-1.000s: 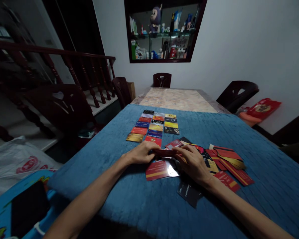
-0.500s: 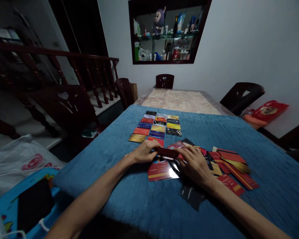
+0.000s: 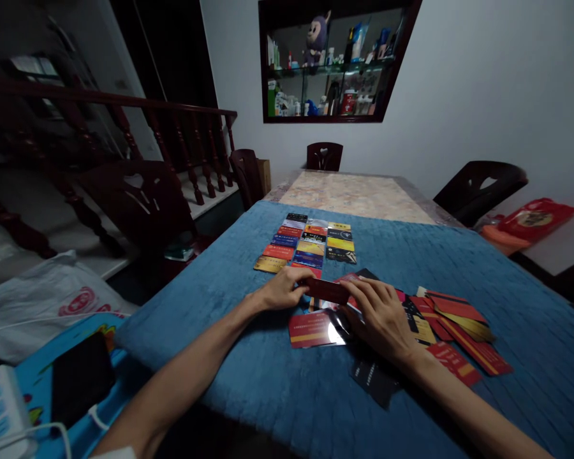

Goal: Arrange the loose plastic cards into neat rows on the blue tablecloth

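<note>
Between my two hands a dark red card (image 3: 327,291) is held up, tilted, above the loose cards. My left hand (image 3: 286,288) pinches its left end. The fingers of my right hand (image 3: 377,313) close on its right end. Under and beside my hands lie scattered cards: a red card with a gold stripe (image 3: 312,329) reflecting light, a black card (image 3: 375,382) and a fan of red and gold cards (image 3: 462,312) to the right. Beyond my left hand, overlapping cards form three columns, with a gold card (image 3: 270,264) at the near left and a black card with white marks (image 3: 340,255) at the right.
A blue cloth (image 3: 210,338) covers the near part of the table; its bare marble-patterned top (image 3: 349,191) shows beyond. Chairs stand around, one dark chair (image 3: 478,188) at right. On the left are a phone (image 3: 83,381), a white power strip (image 3: 2,411) and a plastic bag (image 3: 52,303).
The view has shifted slightly left, so things appear farther right. Both hands keep hold of the dark red card, which now shows more of its face.
</note>
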Demonstrator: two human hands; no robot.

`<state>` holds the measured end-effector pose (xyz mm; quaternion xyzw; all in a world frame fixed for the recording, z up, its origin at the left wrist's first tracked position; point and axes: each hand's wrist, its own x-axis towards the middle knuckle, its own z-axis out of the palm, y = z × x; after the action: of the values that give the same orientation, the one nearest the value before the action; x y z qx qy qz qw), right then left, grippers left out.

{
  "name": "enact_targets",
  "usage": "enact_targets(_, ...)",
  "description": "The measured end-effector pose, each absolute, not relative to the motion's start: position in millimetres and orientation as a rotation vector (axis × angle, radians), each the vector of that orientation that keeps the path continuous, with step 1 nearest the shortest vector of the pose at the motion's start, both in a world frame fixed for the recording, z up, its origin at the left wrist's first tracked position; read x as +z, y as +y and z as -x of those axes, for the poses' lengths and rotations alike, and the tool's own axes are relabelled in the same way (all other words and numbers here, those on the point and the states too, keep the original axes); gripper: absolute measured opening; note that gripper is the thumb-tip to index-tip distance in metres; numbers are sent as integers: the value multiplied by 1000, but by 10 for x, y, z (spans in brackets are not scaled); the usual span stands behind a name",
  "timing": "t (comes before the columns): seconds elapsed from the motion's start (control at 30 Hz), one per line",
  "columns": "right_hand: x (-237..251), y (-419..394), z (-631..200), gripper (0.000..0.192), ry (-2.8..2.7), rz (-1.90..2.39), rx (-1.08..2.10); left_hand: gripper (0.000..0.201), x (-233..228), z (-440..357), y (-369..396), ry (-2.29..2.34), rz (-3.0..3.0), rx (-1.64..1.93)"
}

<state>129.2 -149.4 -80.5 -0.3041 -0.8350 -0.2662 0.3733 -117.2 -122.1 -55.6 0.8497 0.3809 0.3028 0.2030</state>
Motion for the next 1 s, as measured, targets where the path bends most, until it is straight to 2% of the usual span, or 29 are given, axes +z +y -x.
enact_targets(0.33, -741, -1504, -1286, 40, -2127, 731, -736, 29, -563, 1172, -1218, 1010, -2345, 915)
enact_targets(0.63, -779, -1465, -1336, 49, -2099, 771, -701, 39, -538, 1174, -1223, 973, -2344, 1000)
enact_targets(1.0, -719, -1425, -1388, 47, -2119, 798, -713, 46, -510, 1172, -1263, 838, -2666, 1051)
